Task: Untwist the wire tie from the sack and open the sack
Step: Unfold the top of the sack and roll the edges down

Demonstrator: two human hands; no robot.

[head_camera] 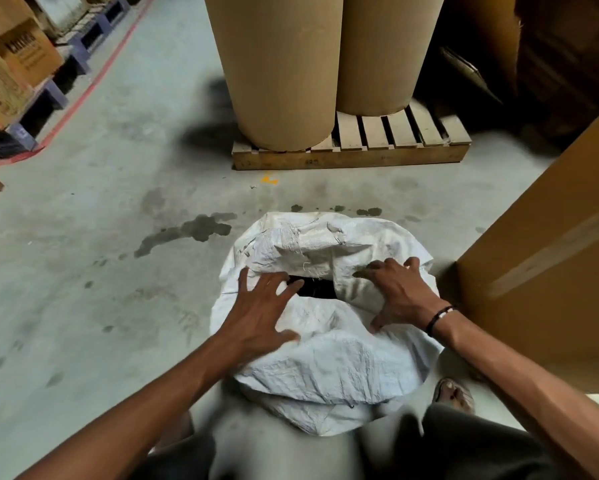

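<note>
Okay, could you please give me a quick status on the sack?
Left hand, right hand flat on sack. Mouth partly open. No tie visible. Nothing blocking.

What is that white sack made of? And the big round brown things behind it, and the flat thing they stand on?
The sack looks like woven plastic: matte, crinkly, with a fine grid and loose threads. The rolls seem to be brown paper or cardboard, smooth and dull. The pallet under them is bare, pale wooden slats.

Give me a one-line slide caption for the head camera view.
Both hands, left and right, spread the white sack's mouth open.
</note>
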